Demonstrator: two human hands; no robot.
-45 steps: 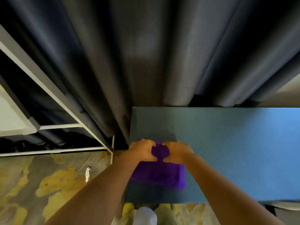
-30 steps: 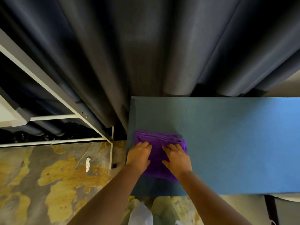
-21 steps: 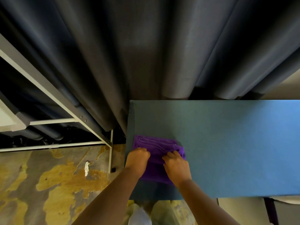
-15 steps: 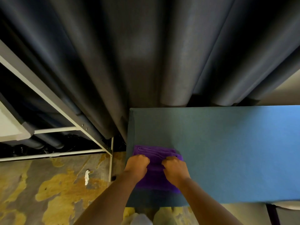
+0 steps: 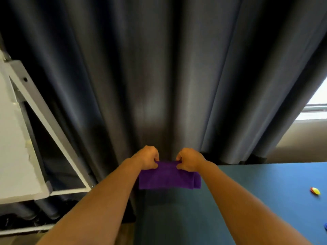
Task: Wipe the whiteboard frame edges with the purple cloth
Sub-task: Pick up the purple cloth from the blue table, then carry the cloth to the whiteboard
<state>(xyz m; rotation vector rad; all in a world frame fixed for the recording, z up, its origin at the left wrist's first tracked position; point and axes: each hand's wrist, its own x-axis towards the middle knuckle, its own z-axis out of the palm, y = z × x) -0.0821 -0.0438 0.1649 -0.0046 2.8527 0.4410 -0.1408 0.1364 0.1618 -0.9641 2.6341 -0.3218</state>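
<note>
From the head view, both hands are pinching the top edge of the folded purple cloth (image 5: 169, 177), raised above the blue table (image 5: 256, 200). The left hand (image 5: 147, 158) is gripping the cloth's upper left corner, and the right hand (image 5: 189, 160) is gripping it further right; the cloth is hanging below them. At nine o'clock the whiteboard (image 5: 16, 147) with its grey frame (image 5: 47, 119) is leaning before the dark curtain (image 5: 159, 76). At four o'clock a small red-yellow object (image 5: 315, 190) is lying on the table. No writing is readable.
</note>
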